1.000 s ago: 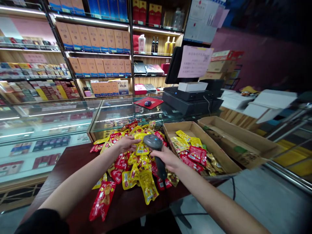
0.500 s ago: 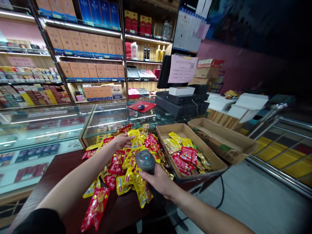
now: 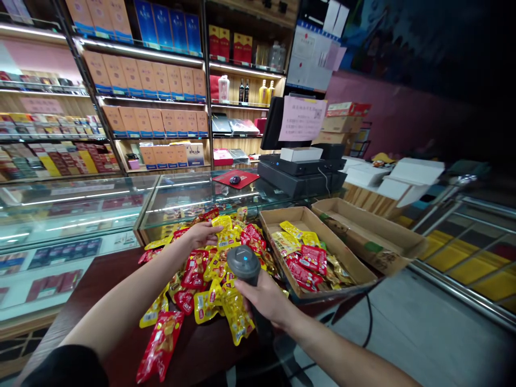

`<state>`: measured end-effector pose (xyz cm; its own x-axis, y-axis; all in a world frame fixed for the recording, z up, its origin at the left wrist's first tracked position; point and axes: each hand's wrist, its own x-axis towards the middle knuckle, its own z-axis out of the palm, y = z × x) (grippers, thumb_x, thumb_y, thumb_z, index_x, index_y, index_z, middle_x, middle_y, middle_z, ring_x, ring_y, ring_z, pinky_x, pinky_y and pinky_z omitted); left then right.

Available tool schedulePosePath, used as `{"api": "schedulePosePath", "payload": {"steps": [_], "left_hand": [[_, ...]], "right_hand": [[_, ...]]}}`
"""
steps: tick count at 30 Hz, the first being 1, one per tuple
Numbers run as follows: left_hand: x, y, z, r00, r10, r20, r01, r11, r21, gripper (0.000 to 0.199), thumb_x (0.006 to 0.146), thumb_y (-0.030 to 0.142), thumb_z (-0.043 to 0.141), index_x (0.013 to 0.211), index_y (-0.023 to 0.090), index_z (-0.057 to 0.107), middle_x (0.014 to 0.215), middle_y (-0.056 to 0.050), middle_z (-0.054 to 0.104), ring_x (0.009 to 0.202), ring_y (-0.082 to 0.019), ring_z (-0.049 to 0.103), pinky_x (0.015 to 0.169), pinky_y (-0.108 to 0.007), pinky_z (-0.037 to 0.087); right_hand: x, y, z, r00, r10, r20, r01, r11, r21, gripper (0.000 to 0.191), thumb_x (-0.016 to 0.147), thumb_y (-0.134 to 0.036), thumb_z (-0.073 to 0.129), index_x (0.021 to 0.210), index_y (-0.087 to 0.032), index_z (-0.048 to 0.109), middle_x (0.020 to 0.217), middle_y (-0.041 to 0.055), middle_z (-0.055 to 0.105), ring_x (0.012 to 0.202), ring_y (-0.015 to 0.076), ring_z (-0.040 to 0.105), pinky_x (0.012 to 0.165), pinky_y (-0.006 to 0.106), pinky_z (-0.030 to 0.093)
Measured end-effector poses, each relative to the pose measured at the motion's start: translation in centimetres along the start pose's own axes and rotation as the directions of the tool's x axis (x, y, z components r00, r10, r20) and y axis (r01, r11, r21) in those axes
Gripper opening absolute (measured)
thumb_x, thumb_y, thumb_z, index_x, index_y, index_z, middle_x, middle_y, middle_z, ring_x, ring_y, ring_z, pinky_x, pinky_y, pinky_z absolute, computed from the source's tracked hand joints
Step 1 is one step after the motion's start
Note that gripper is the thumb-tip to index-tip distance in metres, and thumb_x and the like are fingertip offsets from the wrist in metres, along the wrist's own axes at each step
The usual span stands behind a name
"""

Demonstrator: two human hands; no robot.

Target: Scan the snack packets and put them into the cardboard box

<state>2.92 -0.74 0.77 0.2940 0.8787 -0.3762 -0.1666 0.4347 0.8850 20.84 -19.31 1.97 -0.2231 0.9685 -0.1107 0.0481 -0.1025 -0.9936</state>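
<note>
My right hand [image 3: 266, 301] is wrapped round a dark handheld scanner [image 3: 244, 263], whose head shows a small blue light above the pile. My left hand [image 3: 202, 234] reaches over the heap, its thumb and fingers closed at the edge of a yellow snack packet [image 3: 226, 236]. Red and yellow packets lie heaped on the dark red tabletop [image 3: 105, 290]. One long red packet [image 3: 161, 344] lies apart at the near left. Right of the heap, an open cardboard box [image 3: 298, 293] holds several red, yellow and gold packets.
A second cardboard box [image 3: 399, 242] stands at the right. Behind the heap is a glass display counter [image 3: 141, 209] with a mouse [image 3: 235, 180] on a red mat. A monitor [image 3: 274, 123] stands on a black cash drawer [image 3: 286, 180]. Metal railings [image 3: 463, 252] run along the far right.
The view has shifted slightly, moving most things a little down and right. Both hands stay nearly where they were, one on the packet, the other on the scanner.
</note>
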Motion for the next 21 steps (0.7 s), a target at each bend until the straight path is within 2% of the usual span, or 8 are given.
{"api": "schedulePosePath", "payload": {"steps": [3, 8, 10, 12, 14, 16, 19, 21], "left_hand": [[0.1, -0.1, -0.1, 1.000, -0.012, -0.022, 0.013, 0.998, 0.054, 0.046, 0.051, 0.019, 0.086, 0.084, 0.015, 0.054, 0.067, -0.002, 0.061, 0.058, -0.017, 0.061, 0.059, -0.033, 0.053], [-0.2, -0.2, -0.1, 1.000, 0.006, 0.023, -0.008, 0.994, 0.107, 0.042, 0.053, 0.024, 0.085, 0.071, 0.017, 0.048, 0.054, 0.006, 0.050, 0.044, -0.009, 0.053, 0.047, -0.023, 0.049], [-0.5, -0.2, 0.1, 1.000, 0.006, 0.011, -0.008, 0.994, 0.111, 0.045, 0.050, 0.024, 0.086, 0.069, 0.018, 0.045, 0.053, 0.007, 0.049, 0.042, -0.007, 0.050, 0.045, -0.022, 0.049], [-0.9, -0.3, 0.4, 1.000, -0.006, 0.018, 0.004, 0.994, 0.113, 0.046, 0.050, 0.023, 0.086, 0.069, 0.018, 0.044, 0.054, 0.008, 0.048, 0.041, -0.006, 0.049, 0.044, -0.021, 0.049], [-1.4, -0.5, 1.0, 0.999, -0.026, 0.045, 0.020, 0.993, 0.118, 0.045, 0.052, 0.023, 0.085, 0.069, 0.018, 0.044, 0.054, 0.008, 0.049, 0.041, -0.005, 0.049, 0.044, -0.020, 0.049], [-1.9, -0.6, 1.7, 0.995, -0.052, 0.081, 0.042, 0.991, 0.129, 0.040, 0.055, 0.023, 0.084, 0.072, 0.017, 0.048, 0.058, 0.006, 0.053, 0.043, -0.006, 0.051, 0.044, -0.019, 0.049], [-2.3, -0.9, 2.8, 0.982, -0.094, 0.161, 0.072, 0.988, 0.137, 0.034, 0.059, 0.022, 0.082, 0.078, 0.015, 0.055, 0.067, 0.000, 0.062, 0.048, -0.007, 0.057, 0.047, -0.019, 0.051], [-2.2, -1.2, 3.7, 0.968, -0.127, 0.216, 0.100, 0.986, 0.135, 0.032, 0.060, 0.023, 0.081, 0.081, 0.014, 0.059, 0.073, -0.003, 0.065, 0.056, -0.011, 0.062, 0.051, -0.022, 0.055]], "right_hand": [[0.0, -0.2, 0.1, 1.000, 0.001, 0.012, -0.001, 1.000, 0.013, 0.021, 0.075, -0.036, 0.062, 0.064, -0.022, 0.052, 0.041, -0.0060, 0.046, 0.034, 0.0092, 0.041, 0.034, 0.022, 0.037], [-0.1, -0.3, 0.2, 1.000, 0.014, 0.006, -0.015, 0.998, 0.064, 0.017, 0.075, -0.034, 0.062, 0.067, -0.020, 0.055, 0.041, -0.0062, 0.046, 0.033, 0.0091, 0.041, 0.033, 0.022, 0.035], [0.4, -0.4, -0.1, 1.000, -0.006, -0.010, 0.007, 0.993, 0.115, 0.013, 0.072, -0.031, 0.064, 0.071, -0.019, 0.058, 0.049, -0.0040, 0.053, 0.040, 0.0104, 0.048, 0.037, 0.021, 0.038], [1.4, -0.7, -0.8, 0.995, -0.048, -0.086, 0.061, 0.985, 0.164, 0.012, 0.067, -0.024, 0.067, 0.076, -0.018, 0.061, 0.063, -0.0016, 0.061, 0.055, 0.0125, 0.056, 0.047, 0.022, 0.045], [3.1, -1.0, -1.9, 0.976, -0.056, -0.211, 0.101, 0.973, 0.206, 0.017, 0.062, -0.017, 0.069, 0.078, -0.017, 0.064, 0.069, -0.0007, 0.064, 0.068, 0.0135, 0.059, 0.060, 0.022, 0.048], [5.0, -1.4, -3.2, 0.961, 0.031, -0.275, 0.060, 0.946, 0.317, 0.019, 0.060, -0.014, 0.067, 0.078, -0.017, 0.065, 0.068, -0.0010, 0.064, 0.071, 0.0134, 0.059, 0.065, 0.022, 0.048], [7.5, -1.7, -5.4, 0.969, 0.215, -0.123, -0.125, 0.852, 0.509, 0.022, 0.062, -0.010, 0.060, 0.082, -0.017, 0.066, 0.070, -0.0006, 0.064, 0.064, 0.0118, 0.058, 0.061, 0.023, 0.049], [8.4, -1.8, -6.8, 0.955, 0.298, 0.007, -0.250, 0.789, 0.561, 0.021, 0.065, -0.010, 0.056, 0.082, -0.015, 0.065, 0.065, -0.0002, 0.062, 0.058, 0.0109, 0.057, 0.059, 0.023, 0.050]]}}
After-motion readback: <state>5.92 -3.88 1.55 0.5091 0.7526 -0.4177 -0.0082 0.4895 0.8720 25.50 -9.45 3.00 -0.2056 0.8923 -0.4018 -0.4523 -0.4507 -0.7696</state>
